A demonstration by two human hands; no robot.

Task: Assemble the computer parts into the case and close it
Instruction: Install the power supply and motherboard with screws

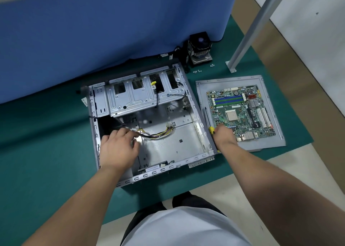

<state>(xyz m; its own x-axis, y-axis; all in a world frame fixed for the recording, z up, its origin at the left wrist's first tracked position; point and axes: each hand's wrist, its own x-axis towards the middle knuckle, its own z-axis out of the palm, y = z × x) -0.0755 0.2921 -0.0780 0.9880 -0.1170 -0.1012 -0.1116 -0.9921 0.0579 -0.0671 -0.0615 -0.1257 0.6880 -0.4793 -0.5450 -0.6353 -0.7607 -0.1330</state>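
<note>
On the green mat [46,143], the case [149,118] lies open, bare metal inside.

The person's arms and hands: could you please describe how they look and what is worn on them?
Both forearms are bare, with no sleeves in view. The left hand and right hand wear no gloves, and no watch, ring or wrist strap shows. Below them a light shirt is visible.

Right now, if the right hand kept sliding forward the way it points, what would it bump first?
Probably the motherboard: the right hand already reaches over its near edge beside the screwdriver. Whether it touches yet is unclear.
</note>
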